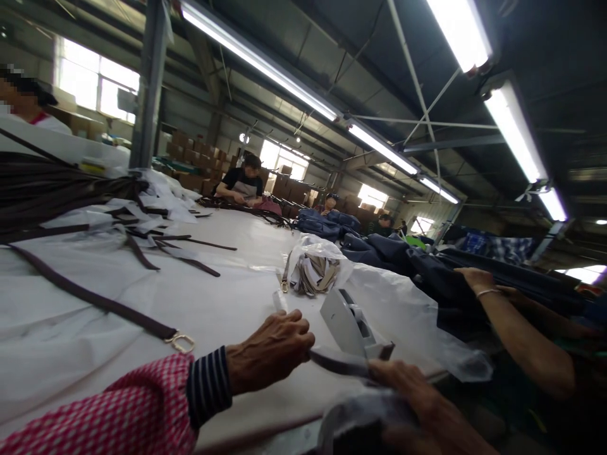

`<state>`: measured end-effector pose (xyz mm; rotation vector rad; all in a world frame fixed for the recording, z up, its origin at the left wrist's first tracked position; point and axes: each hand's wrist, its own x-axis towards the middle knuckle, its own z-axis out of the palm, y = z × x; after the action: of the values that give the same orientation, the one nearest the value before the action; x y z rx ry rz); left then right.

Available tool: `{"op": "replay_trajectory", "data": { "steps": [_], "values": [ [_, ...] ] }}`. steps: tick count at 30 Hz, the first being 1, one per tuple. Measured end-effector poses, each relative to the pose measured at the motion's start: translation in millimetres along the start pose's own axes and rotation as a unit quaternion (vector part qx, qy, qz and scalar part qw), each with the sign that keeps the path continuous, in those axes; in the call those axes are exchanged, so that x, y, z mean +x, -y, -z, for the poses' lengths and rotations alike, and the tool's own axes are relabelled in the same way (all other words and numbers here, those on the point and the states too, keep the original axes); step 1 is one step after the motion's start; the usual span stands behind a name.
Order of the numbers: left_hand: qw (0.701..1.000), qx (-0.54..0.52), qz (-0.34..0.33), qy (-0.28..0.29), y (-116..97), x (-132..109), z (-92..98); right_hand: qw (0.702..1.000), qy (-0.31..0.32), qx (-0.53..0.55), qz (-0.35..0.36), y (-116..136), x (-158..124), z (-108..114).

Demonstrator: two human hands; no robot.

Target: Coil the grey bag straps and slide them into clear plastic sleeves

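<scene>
My left hand (270,351) is closed in a pinch on one end of a grey strap (339,363), low in the middle of the view. My right hand (408,395) grips the other end of that strap, its fingers curled over a grey bundle (360,417) at the bottom edge. Just behind the strap stands a white tape dispenser (348,325). My left sleeve (123,411) is pink checked with a striped cuff.
The white-covered table (227,297) carries dark straps (95,300) with a metal buckle (180,342), a clear bag of strap pieces (315,265) and dark blue bags (379,253). Another person's bare arm (516,335) reaches in at right. Several other people sit farther along.
</scene>
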<state>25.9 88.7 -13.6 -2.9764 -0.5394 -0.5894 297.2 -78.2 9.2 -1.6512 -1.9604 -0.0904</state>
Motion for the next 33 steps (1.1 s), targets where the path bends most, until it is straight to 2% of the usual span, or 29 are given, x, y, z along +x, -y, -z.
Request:
{"op": "replay_trajectory", "data": {
  "steps": [3,7,9,11,14,16,18,20,23,26,30,33],
  "values": [
    [0.999,0.021,-0.027,-0.009,-14,-1,7.6,0.990,0.089,0.106,0.028,30,-2,-9],
    [0.999,0.000,-0.049,-0.019,-34,-5,16.8,0.985,0.094,0.145,-0.005,59,9,-17],
    [0.998,-0.028,-0.052,-0.026,-39,-7,22.3,0.988,0.078,0.133,-0.011,65,14,-31],
    [0.996,-0.065,-0.051,-0.015,-40,-7,27.2,0.989,0.086,0.122,-0.006,66,17,-46],
    [0.987,-0.150,-0.046,0.039,-26,-5,32.0,0.988,0.123,0.090,-0.009,63,21,-55],
    [0.961,-0.253,-0.022,0.110,-9,-4,33.5,0.990,0.126,0.062,-0.031,56,23,-47],
    [0.911,-0.366,0.030,0.187,10,-3,34.3,0.991,0.104,0.049,-0.065,43,25,-30],
    [0.867,-0.444,0.078,0.215,26,-3,35.7,0.992,0.058,0.051,-0.096,26,25,-12],
    [0.853,-0.481,0.096,0.179,37,-4,41.8,0.989,-0.028,0.033,-0.140,2,22,-1],
    [0.839,-0.512,0.099,0.154,33,-5,51.0,0.987,-0.046,0.017,-0.151,-9,16,-13],
    [0.802,-0.571,0.092,0.151,18,-4,61.3,0.990,-0.052,0.030,-0.124,-3,13,-34],
    [0.779,-0.610,0.069,0.129,12,-5,68.8,0.988,-0.058,0.070,-0.128,6,17,-34]
  ]
}}
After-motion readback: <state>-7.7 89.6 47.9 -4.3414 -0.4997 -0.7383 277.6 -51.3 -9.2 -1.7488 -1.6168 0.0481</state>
